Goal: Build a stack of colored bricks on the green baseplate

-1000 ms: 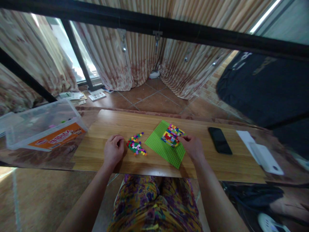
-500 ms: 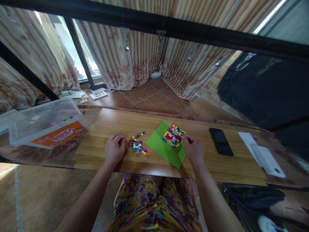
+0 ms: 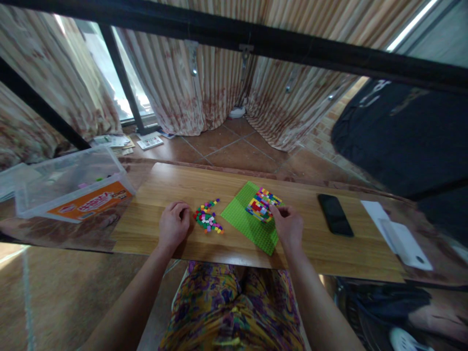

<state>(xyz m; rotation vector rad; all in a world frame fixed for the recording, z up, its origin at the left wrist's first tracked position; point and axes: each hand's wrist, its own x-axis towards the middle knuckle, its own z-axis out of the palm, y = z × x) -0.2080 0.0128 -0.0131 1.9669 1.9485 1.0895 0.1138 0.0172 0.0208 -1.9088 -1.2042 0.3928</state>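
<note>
On the wooden table lies a green studded baseplate [image 3: 241,209], turned at an angle. Many-coloured small building bricks form a square brick build [image 3: 261,204] on it. My right hand [image 3: 288,224] reaches over the plate's right side, thumb and forefinger pinched at the build's right edge; whatever is between the fingertips is too small to make out. To the left of the plate, loose small bricks [image 3: 208,218] are spread in a patch. My left hand [image 3: 174,222] rests on the table just left of that patch, fingers curled in, with nothing visible in them.
A black phone [image 3: 335,214] lies right of the plate, with a white flat object [image 3: 407,243] beyond it at the table's right end. A clear plastic box [image 3: 75,183] with an orange label stands at the left. A dark bar [image 3: 234,35] crosses above.
My right hand has moved a little left, its fingertips now over the right edge of the brick build. My left hand has stayed beside the loose bricks.
</note>
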